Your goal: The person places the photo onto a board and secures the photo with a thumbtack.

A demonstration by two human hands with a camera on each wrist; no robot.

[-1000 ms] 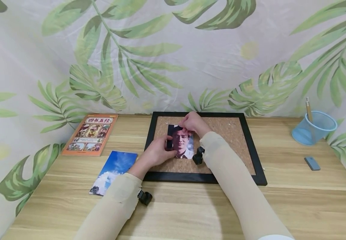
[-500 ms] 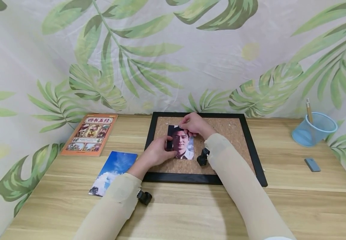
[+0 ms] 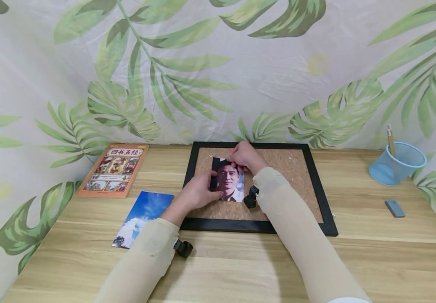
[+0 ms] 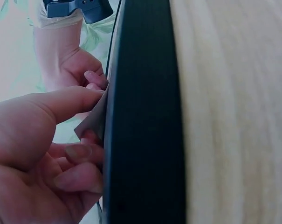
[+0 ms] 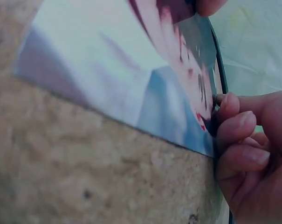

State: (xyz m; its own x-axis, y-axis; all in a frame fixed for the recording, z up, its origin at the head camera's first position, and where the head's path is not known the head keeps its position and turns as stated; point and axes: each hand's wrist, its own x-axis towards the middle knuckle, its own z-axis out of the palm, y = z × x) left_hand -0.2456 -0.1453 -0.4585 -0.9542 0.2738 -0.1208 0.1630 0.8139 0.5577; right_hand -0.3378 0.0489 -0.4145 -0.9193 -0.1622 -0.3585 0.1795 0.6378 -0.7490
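At far left on the bench (image 3: 225,269) lie an orange book (image 3: 113,170) and a sky photo (image 3: 146,214). Near center, the left hand (image 3: 199,191) pinches the left edge of a portrait photo (image 3: 230,181) on a black-framed corkboard (image 3: 286,185); the right hand (image 3: 243,155), fingers curled, pinches a tiny item, unclear, at its top edge. Far right stands a blue mesh cup (image 3: 395,168) with a pencil (image 3: 391,141).

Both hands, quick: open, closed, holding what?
Left hand: closed, holding the portrait photo by its left edge.
Right hand: curled at the portrait photo's top; whether it grips anything can't be told.
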